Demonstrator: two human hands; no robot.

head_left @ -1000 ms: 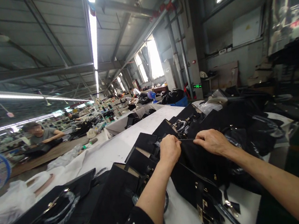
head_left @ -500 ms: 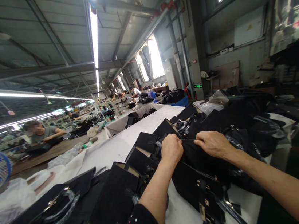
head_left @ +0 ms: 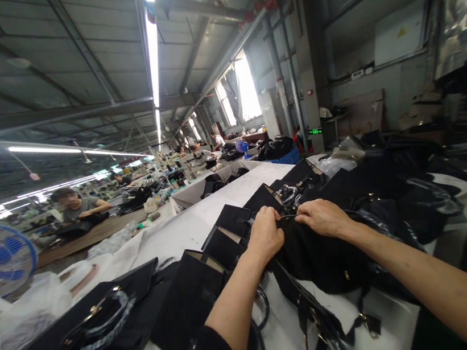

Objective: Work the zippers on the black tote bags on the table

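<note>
Both hands pinch the upper edge of a black handbag [head_left: 317,256] with gold-coloured hardware, above the white table [head_left: 204,216]. My left hand [head_left: 266,232] is closed on the edge at the left; my right hand [head_left: 324,218] grips it a short way to the right. A thin taut strip of the edge shows between them. The bag's body hangs toward me, with its straps and metal fittings dangling over the tabletop. Beside my left arm stands another black bag [head_left: 184,296], its pale lining showing at the open top.
Black bags with plastic-wrapped handles [head_left: 107,323] lie at the front left. More black bags [head_left: 384,178] are heaped at the right. A blue fan [head_left: 1,254] stands at the left edge, and a co-worker [head_left: 76,206] sits at a table beyond it.
My hands have come slightly closer together on the bag's edge. The bag's body has swung and tilted, so its front with the straps faces lower. The view has shifted a little left.
</note>
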